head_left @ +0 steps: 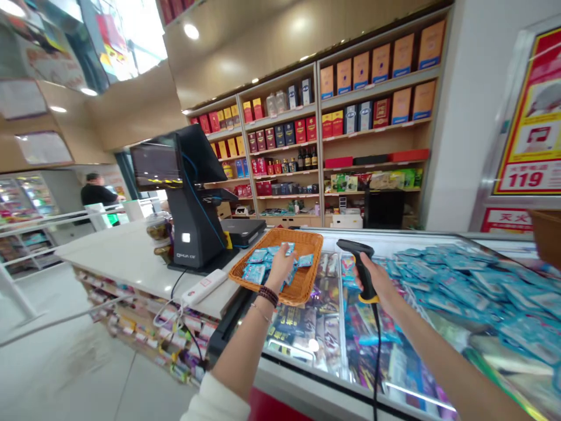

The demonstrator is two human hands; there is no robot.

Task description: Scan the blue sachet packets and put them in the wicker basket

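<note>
My left hand (281,268) reaches into a wicker basket (310,285) of small blue packets (255,273). Its fingers are closed on one blue packet (290,248), partly hidden by the hand. Beaded bracelets circle that wrist. A black handheld barcode scanner (357,247) is gripped in my right hand (377,279), upright above the glass top of a freezer, its head pointing left. The scanner's cable (377,351) hangs down toward me. To the right, a large heap of similar blue packets (464,280) lies on the glass.
A black checkout terminal (193,199) stands on the white counter at left, near a white power strip (205,287). Wrapped ice creams show through the freezer glass (302,327). Behind are shelves of boxes (284,134). A person (100,190) is at far left.
</note>
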